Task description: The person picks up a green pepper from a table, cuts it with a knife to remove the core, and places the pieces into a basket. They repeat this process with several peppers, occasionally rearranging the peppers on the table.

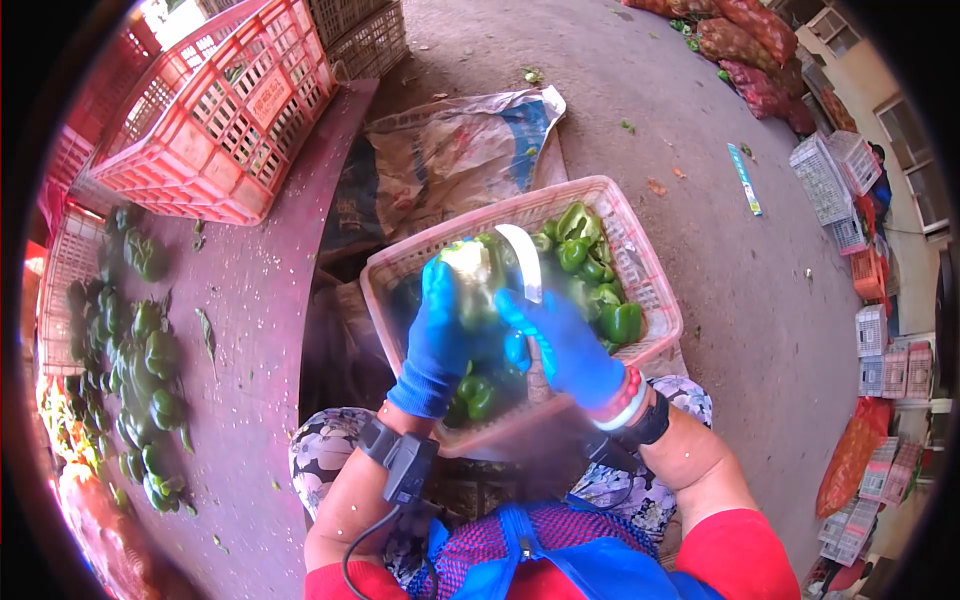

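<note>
My left hand [436,335], in a blue glove, is closed on a pale and green pepper [474,270] with its cut side up. In my right hand [560,338], also gloved in blue, is a knife with a curved, pale blade [523,258] pointing up and away, close to the right of the pepper. Both hands are over a pink plastic crate [655,285] between my knees. Green peppers [588,243] lie inside the crate, mostly along its right side, with some at the lower left.
A pink platform [255,330] on the left bears a heap of green peppers [150,360] and a large red crate [235,110]. Crumpled sacks [450,165] lie beyond my crate. Filled net sacks [750,50] and stacked crates [825,180] stand farther off. A person is partly visible at far right.
</note>
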`<state>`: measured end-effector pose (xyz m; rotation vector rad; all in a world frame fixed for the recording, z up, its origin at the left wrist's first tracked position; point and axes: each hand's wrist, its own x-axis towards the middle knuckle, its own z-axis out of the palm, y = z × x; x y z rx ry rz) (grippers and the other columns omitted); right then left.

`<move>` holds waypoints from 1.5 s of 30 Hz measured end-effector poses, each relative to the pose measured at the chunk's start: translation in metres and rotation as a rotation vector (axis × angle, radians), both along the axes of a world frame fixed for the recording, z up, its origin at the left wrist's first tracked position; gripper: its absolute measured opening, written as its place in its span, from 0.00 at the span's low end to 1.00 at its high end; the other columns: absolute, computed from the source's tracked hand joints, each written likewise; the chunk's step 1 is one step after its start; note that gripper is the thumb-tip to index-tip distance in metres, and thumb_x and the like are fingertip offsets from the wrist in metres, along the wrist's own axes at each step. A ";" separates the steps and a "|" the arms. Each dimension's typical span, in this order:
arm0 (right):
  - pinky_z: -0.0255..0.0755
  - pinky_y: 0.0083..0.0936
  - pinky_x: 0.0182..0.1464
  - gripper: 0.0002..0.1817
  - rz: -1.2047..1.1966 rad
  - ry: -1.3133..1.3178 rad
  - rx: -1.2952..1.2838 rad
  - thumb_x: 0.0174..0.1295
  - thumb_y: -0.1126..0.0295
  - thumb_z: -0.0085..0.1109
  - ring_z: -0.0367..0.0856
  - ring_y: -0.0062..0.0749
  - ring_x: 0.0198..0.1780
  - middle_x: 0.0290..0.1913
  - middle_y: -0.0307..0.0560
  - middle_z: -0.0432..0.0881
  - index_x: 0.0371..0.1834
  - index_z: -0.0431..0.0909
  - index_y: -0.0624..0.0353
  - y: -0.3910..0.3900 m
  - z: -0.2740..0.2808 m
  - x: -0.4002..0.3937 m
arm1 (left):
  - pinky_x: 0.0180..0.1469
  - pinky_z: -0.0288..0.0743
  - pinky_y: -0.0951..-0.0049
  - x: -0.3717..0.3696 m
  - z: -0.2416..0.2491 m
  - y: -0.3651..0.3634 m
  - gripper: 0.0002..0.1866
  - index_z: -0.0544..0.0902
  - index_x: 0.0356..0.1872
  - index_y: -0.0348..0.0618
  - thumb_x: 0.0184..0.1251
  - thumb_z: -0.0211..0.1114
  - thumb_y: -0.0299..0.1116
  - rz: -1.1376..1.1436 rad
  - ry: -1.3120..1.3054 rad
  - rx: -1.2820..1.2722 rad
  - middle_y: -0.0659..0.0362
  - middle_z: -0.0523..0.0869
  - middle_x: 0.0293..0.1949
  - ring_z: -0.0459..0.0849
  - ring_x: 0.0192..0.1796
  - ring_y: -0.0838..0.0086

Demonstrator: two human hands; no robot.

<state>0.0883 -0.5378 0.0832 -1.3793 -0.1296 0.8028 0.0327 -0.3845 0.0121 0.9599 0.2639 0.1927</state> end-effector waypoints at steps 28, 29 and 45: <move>0.71 0.16 0.24 0.26 0.191 -0.142 -0.118 0.67 0.64 0.63 0.76 0.14 0.21 0.29 0.35 0.82 0.68 0.78 0.58 -0.017 -0.007 0.009 | 0.35 0.78 0.78 -0.017 0.046 0.042 0.20 0.79 0.51 0.36 0.62 0.70 0.36 -0.385 0.151 0.628 0.63 0.85 0.35 0.82 0.35 0.84; 0.72 0.17 0.24 0.25 0.186 -0.137 -0.125 0.66 0.64 0.63 0.77 0.15 0.22 0.29 0.35 0.82 0.66 0.79 0.60 -0.016 -0.005 0.007 | 0.35 0.78 0.78 -0.018 0.038 0.045 0.20 0.79 0.51 0.36 0.63 0.69 0.36 -0.409 0.119 0.610 0.63 0.85 0.35 0.82 0.34 0.84; 0.76 0.25 0.30 0.26 0.222 -0.476 -0.415 0.67 0.56 0.67 0.81 0.23 0.26 0.31 0.39 0.84 0.61 0.80 0.62 -0.033 -0.014 0.031 | 0.18 0.67 0.76 -0.004 0.020 0.055 0.20 0.82 0.43 0.41 0.77 0.56 0.50 0.011 0.114 -0.239 0.52 0.86 0.35 0.73 0.16 0.70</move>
